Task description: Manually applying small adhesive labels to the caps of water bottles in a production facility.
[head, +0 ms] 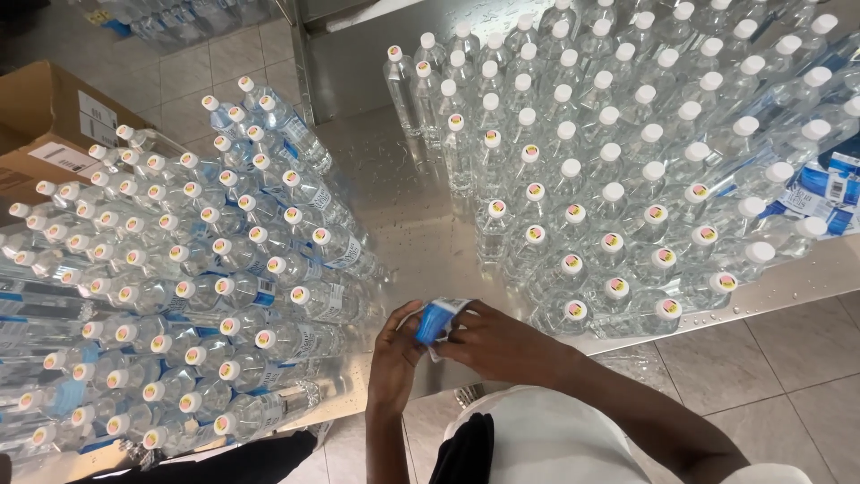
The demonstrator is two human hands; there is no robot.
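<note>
Left fingers: the left hand (395, 351) has its fingers curled and pinched on the left edge of a small blue-and-white paper label (438, 320).
Right fingers: the right hand (502, 345) has its fingers closed over the right side of the same label, thumb on top.
Label: held between both hands at the near edge of the wet, shiny steel worktop (421, 224), above its front lip; it looks bent or partly folded, though how exactly I cannot tell.
Right of the label: a tight block of upright clear plastic water bottles with white caps (618, 170), unlabelled; the rows nearest the label bear small round coloured stickers on the caps.
Left of the label: a dense mass of clear plastic bottles with blue-and-white labels (188, 278), tilted and lying on the worktop, caps pointing toward the camera.
Far left of the label: a brown cardboard box (54, 125), touching the labelled bottles.
Beyond the label: more blue-and-white labelled bottles (829, 193) at the right edge of the unlabelled block.
Below the label: beige tiled floor (743, 367).
</note>
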